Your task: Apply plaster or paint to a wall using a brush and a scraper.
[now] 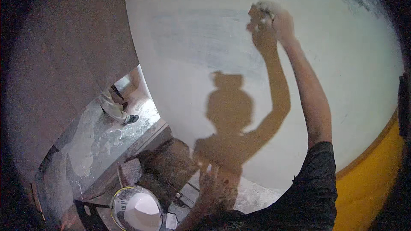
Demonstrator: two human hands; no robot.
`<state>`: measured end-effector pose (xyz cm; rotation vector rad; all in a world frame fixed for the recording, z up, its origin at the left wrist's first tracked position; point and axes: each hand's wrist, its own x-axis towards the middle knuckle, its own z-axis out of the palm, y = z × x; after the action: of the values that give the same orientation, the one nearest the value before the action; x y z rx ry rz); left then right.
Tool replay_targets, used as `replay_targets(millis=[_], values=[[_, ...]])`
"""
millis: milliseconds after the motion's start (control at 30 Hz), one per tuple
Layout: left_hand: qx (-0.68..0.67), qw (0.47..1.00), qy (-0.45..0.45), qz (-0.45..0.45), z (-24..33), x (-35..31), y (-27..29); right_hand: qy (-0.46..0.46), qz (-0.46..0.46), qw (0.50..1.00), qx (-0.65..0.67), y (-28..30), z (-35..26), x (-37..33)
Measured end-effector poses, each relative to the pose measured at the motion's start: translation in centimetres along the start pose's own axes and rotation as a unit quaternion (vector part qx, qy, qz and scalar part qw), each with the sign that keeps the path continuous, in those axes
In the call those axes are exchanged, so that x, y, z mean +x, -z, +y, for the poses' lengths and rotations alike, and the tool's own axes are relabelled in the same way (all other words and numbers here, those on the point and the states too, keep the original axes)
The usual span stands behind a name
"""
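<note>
My right arm reaches up across a large pale wall (184, 102). High on it, my right hand (284, 25) is closed around a small whitish thing (269, 6), blurred and partly hidden by the fingers, and presses it to the surface. What kind of thing it is I cannot make out. Low in the middle, in shade, my left hand (209, 184) has its fingers apart and holds nothing that shows. Whether it touches the wall is unclear. Greyish smears mark the wall left of the right hand. My own shadow falls over the middle.
A bucket (113, 207) with white paste stands at the lower left, beside dark clutter (167, 162). Beyond an opening, another person's leg (112, 108) in light trousers shows on a patchy floor (92, 145). A brown panel (77, 30) rises left; a yellow surface (368, 188) lies right.
</note>
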<state>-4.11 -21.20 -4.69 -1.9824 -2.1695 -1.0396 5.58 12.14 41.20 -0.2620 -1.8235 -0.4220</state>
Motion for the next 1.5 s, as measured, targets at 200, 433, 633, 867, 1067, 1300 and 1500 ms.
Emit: replay_targets(millis=[200,433,633,867,1067,1300,1500], values=[[-0.061,0.997,0.036,-0.014,0.4,0.4,-0.4,0.097,-0.323,0.932,-0.132,-6.2,-0.7,-19.8],[0.022,0.995,-0.092,-0.015,0.9,2.6,1.0,-0.16,-0.162,0.973,0.045,-3.8,-2.7,-6.5],[-0.167,0.984,0.059,-0.012,-0.2,3.2,-3.1,-0.025,0.022,0.998,0.059,-2.7,0.0,0.8],[-0.115,0.973,0.147,-0.134,-0.5,2.6,-2.5,0.245,-0.418,0.857,-0.176,-8.7,1.1,-26.6],[-0.005,0.998,0.064,-0.021,-0.7,1.5,-0.6,-0.174,-0.189,0.962,0.088,-7.4,-0.7,-6.0],[-0.1,0.992,0.074,-0.009,-0.5,1.4,0.9,-0.009,0.003,1.0,-0.019,-3.0,-1.1,-1.5],[0.015,1.0,-0.005,0.013,-0.5,0.1,1.3,-0.171,-0.285,0.94,0.081,-5.3,-3.5,-18.2]])
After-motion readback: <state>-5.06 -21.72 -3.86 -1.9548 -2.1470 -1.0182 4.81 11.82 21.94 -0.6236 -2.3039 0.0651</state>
